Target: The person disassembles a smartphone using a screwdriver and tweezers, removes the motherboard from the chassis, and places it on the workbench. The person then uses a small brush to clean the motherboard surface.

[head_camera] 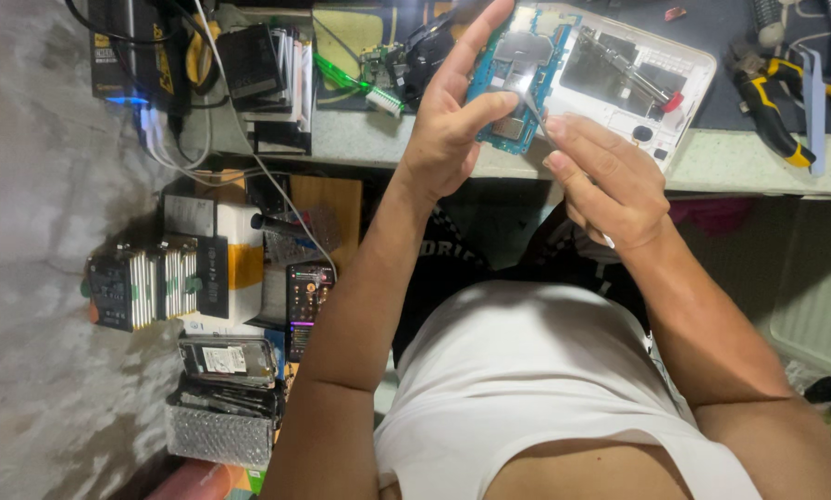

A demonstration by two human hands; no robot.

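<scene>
My left hand (450,120) holds a blue-green phone circuit board (519,76) upright by its edge, fingers stretched along its left side and thumb pressed on its face. My right hand (608,181) pinches thin metal tweezers (532,109), whose tips touch the lower middle of the board. Just behind the board, an opened white phone housing (651,79) lies on the workbench. Both hands hover above the bench's front edge.
Yellow-handled pliers (772,97) lie at the bench's right. Stacks of phone batteries and boxes (267,79) sit at the bench's left. Below, on the left, are more phone parts, stacked batteries (142,285), a lit phone (307,301) and a white box (235,268).
</scene>
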